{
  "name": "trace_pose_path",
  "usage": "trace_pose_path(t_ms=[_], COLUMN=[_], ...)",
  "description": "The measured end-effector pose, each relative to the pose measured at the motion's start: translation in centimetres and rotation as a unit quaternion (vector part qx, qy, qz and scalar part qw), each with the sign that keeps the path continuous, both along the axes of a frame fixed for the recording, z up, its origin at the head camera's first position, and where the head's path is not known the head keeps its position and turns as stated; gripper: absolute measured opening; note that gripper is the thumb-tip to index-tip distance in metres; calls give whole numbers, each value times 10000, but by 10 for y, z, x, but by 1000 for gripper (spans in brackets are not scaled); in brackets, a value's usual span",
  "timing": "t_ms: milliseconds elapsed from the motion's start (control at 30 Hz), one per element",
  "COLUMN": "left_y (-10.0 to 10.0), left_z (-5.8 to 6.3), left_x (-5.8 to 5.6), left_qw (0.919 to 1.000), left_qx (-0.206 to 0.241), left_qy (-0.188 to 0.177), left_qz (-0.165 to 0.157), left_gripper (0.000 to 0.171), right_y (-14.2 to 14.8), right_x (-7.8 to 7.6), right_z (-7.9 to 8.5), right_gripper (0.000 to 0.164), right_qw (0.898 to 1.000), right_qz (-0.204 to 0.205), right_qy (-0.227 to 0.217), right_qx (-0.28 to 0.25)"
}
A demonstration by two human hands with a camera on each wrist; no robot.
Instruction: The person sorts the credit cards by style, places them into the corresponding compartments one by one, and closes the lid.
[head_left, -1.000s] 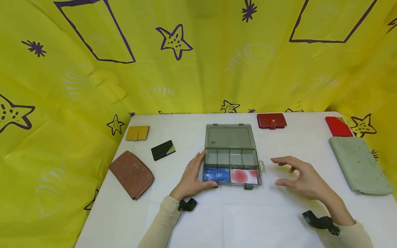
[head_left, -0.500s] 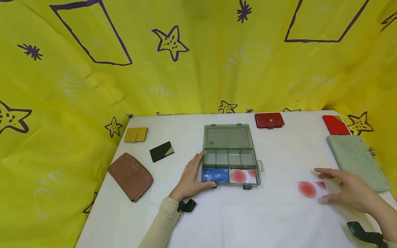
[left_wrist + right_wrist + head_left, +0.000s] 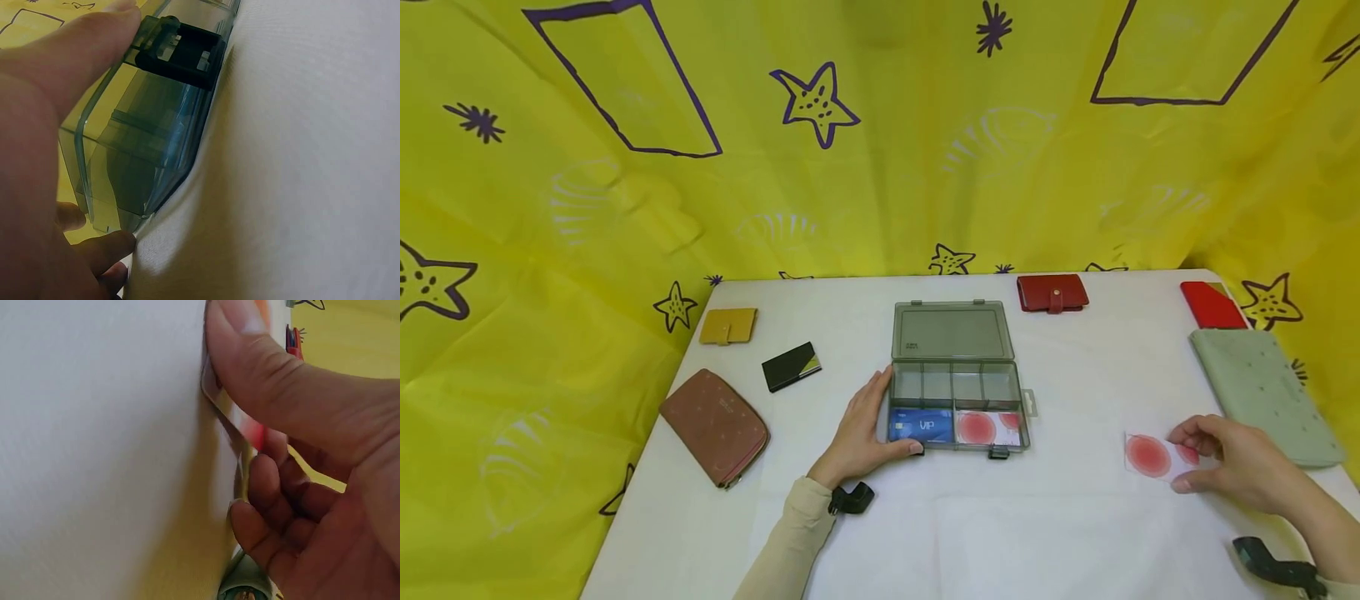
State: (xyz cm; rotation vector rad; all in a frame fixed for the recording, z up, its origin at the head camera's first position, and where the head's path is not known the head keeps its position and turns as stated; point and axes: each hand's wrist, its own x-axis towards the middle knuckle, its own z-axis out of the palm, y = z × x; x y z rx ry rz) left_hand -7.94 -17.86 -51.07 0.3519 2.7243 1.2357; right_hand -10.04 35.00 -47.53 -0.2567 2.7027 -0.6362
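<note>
A grey translucent plastic compartment box (image 3: 953, 383) stands with its lid laid back on the table. In its front compartments lie a blue VIP card (image 3: 925, 424) and a white card with red circles (image 3: 979, 428). My left hand (image 3: 861, 437) holds the box at its front left corner, fingers along the side, thumb over the front edge by a dark latch (image 3: 181, 53). Off to the right, my right hand (image 3: 1243, 462) pinches another red-circled white card (image 3: 1148, 456) between thumb and fingers. The right wrist view shows that card (image 3: 234, 422) tilted at the table surface.
At the left lie a yellow card wallet (image 3: 728, 326), a black card case (image 3: 792, 367) and a brown zip wallet (image 3: 717, 427). A dark red wallet (image 3: 1052, 293) lies behind the box. Beyond the right hand are a red card case (image 3: 1213, 305) and a green pouch (image 3: 1266, 396).
My right hand has moved right, away from the box, and its fingers have closed on the card lying there. The left hand stays at the box.
</note>
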Motion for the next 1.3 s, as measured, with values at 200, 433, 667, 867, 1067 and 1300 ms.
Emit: trace_pose_path(t_ms=[200, 433, 667, 867, 1067, 1300], left_y=[0, 0, 0, 0, -1, -1], left_z=[0, -3, -3, -3, -2, -1], left_x=[0, -2, -1, 0, -1, 0], left_qw=[10000, 10000, 10000, 10000, 10000, 9999], left_qx=[-30, -56, -59, -48, -55, -104], left_qy=[-7, -13, -46, -46, -63, -90], left_qz=[-5, 30, 42, 7, -3, 2], left_gripper=[123, 123, 122, 122, 122, 123], right_y=[-3, -12, -46, -87, -123, -152], right_x=[7, 8, -4, -19, -26, -22], right_z=[-7, -8, 10, 26, 27, 11], right_gripper=[55, 37, 33, 56, 71, 69], right_qw=[9973, 9848, 9722, 9364, 9191, 9208], right_qz=[89, 73, -144, 348, 993, 1641], right_qy=[658, 1327, 1063, 786, 689, 968], right_qx=[-319, -1121, -2082, -3402, -3751, -3404])
